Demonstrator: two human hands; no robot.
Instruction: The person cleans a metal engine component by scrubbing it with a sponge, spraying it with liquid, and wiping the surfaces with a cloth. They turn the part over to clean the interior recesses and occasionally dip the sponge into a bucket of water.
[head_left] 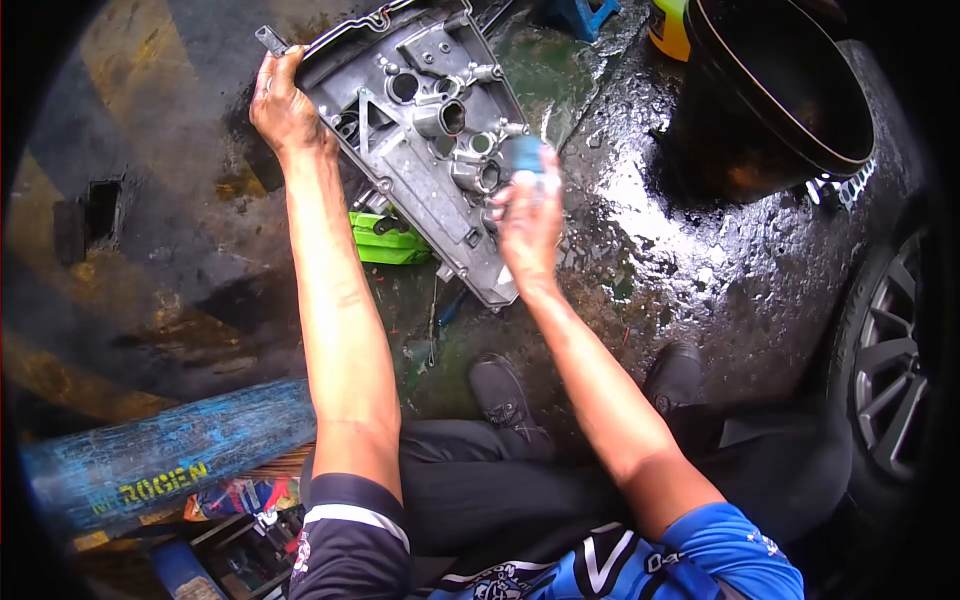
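Observation:
A grey metal engine cover [425, 210] with round tubes and openings on its upward face is tilted above the floor. My left hand [288, 105] is closed round its upper left edge, near a small metal tab. Over the cover's right side is my right hand [530, 205], its fingers wrapped round a small blue-green object [526, 154] that is blurred by motion. Whether that object touches the cover cannot be made out. Below the cover, partly hidden by it, lies a bright green item [385, 243].
A large black bucket [700, 130] stands at the upper right beside a yellow container [668, 28]. A wheel [888, 350] is at the right edge. At the lower left are a blue cylinder [190, 440] and a tool tray [235, 555]. The floor [640, 270] looks wet.

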